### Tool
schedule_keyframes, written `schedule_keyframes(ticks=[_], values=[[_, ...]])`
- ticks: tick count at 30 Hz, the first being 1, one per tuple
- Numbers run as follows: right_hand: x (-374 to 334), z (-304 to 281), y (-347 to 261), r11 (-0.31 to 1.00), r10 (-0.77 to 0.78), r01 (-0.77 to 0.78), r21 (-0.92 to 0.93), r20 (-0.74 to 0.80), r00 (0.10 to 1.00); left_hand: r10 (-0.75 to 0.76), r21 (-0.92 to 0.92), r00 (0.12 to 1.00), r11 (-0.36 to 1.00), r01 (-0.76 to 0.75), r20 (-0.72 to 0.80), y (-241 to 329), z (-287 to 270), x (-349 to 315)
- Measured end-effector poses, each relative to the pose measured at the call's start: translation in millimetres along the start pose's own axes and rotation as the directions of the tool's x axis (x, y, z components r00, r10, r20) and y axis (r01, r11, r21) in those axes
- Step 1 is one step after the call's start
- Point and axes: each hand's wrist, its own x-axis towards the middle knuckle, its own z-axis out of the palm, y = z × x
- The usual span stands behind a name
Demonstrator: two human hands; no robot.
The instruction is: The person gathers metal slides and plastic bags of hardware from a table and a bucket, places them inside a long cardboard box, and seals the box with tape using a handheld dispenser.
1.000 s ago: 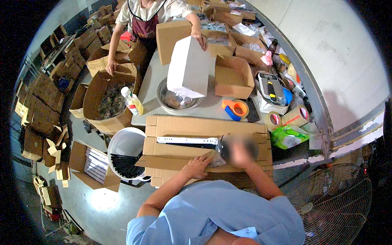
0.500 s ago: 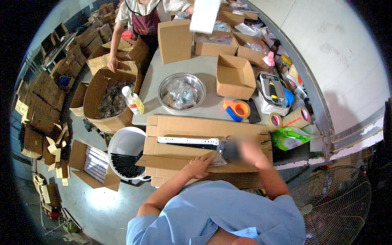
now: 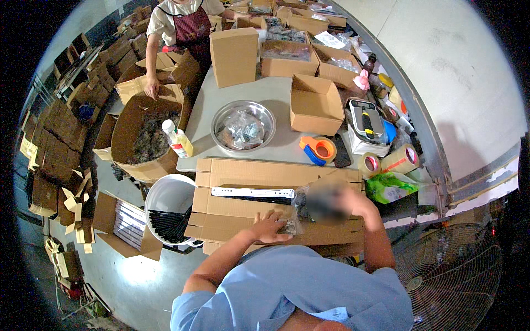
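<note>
My left hand (image 3: 269, 227) lies with fingers spread on a flattened cardboard box (image 3: 232, 226). Its fingertips touch a small clear plastic bag (image 3: 291, 222) with little parts inside. My right hand (image 3: 358, 203) is at the right end of the cardboard, beside a dark bundle (image 3: 326, 202) that looks wrapped in clear plastic. A blur covers the bundle and the right fingertips, so their grip is hidden. Left of the bundle, a white metal drawer slide (image 3: 251, 192) lies lengthwise on the cardboard, with a black strip (image 3: 259, 199) along its near side.
A steel bowl (image 3: 219, 142) of bagged hardware, an open carton (image 3: 316, 122) and an orange tape dispenser (image 3: 320, 150) stand beyond the cardboard. A white bucket (image 3: 165, 190) of black strips is at left. Across the table, a co-worker's hand (image 3: 152, 86) rests at a large carton (image 3: 132, 163).
My left hand has spread flatter over the small bag. My right hand has shifted slightly right. The co-worker has lowered a white sheet-like thing out of sight behind the upright carton.
</note>
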Motion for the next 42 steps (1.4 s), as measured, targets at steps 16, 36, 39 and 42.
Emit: schedule_keyframes(ticks=[16, 36, 39, 42], values=[[-8, 53, -67, 0.714, -0.135, 0.254, 0.652, -0.228, 0.964, -0.175, -0.837, 0.912, -0.362, -0.411, -0.371, 58, -33, 41], [-26, 17, -115, 0.863, -0.397, 0.421, 0.28, -0.138, 0.907, -0.355, -0.877, 0.805, 0.119, -0.465, -0.475, 10, -47, 24], [-14, 34, -93, 0.794, -0.174, 0.35, 0.496, -0.366, 0.914, -0.407, -0.89, 0.841, -0.125, -0.439, -0.357, -1, -57, 15], [0, 38, -82, 0.833, -0.043, 0.206, 0.514, -0.312, 0.949, -0.23, -0.912, 0.902, -0.102, -0.397, -0.367, 17, -62, 2]])
